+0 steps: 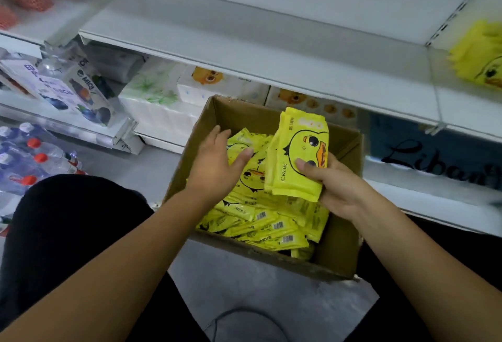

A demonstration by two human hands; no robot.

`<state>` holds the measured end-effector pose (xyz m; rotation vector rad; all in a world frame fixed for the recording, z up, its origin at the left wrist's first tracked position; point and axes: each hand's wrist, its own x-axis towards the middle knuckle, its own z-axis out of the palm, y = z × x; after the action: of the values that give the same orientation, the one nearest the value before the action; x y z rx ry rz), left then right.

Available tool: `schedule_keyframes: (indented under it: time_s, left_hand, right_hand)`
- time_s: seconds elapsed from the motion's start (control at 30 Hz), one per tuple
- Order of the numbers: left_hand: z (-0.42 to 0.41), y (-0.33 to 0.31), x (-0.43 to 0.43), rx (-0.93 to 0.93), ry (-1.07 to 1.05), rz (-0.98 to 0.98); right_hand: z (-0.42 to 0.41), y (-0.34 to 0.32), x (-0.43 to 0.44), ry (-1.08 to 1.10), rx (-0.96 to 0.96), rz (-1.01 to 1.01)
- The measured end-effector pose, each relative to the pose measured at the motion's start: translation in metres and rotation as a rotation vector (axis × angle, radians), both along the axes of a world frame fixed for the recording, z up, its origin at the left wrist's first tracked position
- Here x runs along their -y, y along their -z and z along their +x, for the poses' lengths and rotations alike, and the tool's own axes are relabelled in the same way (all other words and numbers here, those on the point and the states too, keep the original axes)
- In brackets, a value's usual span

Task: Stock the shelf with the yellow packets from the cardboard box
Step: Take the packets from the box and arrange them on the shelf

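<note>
An open cardboard box (pixel 336 249) stands on the floor in front of me, holding several yellow duck-print packets (pixel 260 222). My right hand (pixel 334 189) grips a small stack of yellow packets (pixel 298 151) upright above the box, thumb across the front one. My left hand (pixel 217 165) hovers over the box's left side with fingers straight, holding nothing; whether it touches the packets below I cannot tell. The white shelf (pixel 244 35) above the box is bare in its middle. More yellow packets (pixel 480 59) lie on it at the far right.
Tissue packs (pixel 163 97) sit on the lower shelf behind the box. Boxed goods (pixel 65 89) lean at left, with shrink-wrapped water bottles (pixel 30 159) on the floor below. A dark blue lettered pack (pixel 434 157) lies at right. My dark-clothed knee (pixel 68 227) is left of the box.
</note>
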<state>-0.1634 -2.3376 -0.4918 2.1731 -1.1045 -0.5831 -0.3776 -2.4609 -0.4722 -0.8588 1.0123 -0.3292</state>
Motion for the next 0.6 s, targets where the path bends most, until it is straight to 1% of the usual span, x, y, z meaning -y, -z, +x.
schedule_keyframes:
  time_s: [0.03,0.1,0.13,0.17,0.23,0.3,0.4,0.5,0.6]
  left_hand:
    - [-0.023,-0.012,-0.001,-0.291,-0.048,-0.034]
    - [-0.068,-0.027,-0.008,-0.983,-0.126,-0.093]
    - [-0.089,-0.028,-0.013,-1.214,-0.109,-0.114]
    - [-0.107,-0.026,-0.019,-1.306,-0.080,-0.143]
    - [-0.136,-0.021,-0.027,-1.309,-0.099,-0.219]
    - [-0.152,-0.017,-0.031,-1.239,-0.169,-0.289]
    - [-0.158,-0.021,-0.034,-1.129,-0.209,-0.303]
    - [-0.151,-0.024,-0.039,-0.957,-0.185,-0.295]
    - [-0.145,-0.031,-0.041,-0.774,-0.148,-0.299]
  right_hand:
    - [-0.010,-0.006,-0.005,0.038,0.057,0.017]
    - [-0.027,-0.015,-0.019,0.086,0.158,0.056]
    - [-0.034,-0.017,-0.025,0.103,0.196,0.068]
    - [-0.040,-0.019,-0.032,0.112,0.223,0.082]
    - [-0.051,-0.018,-0.042,0.105,0.230,0.089]
    - [-0.059,-0.018,-0.048,0.092,0.206,0.054]
    - [-0.071,-0.018,-0.042,0.128,0.193,-0.047]
    - [-0.085,-0.022,-0.030,0.209,0.185,-0.112]
    - [-0.096,-0.023,-0.026,0.139,0.084,-0.239]
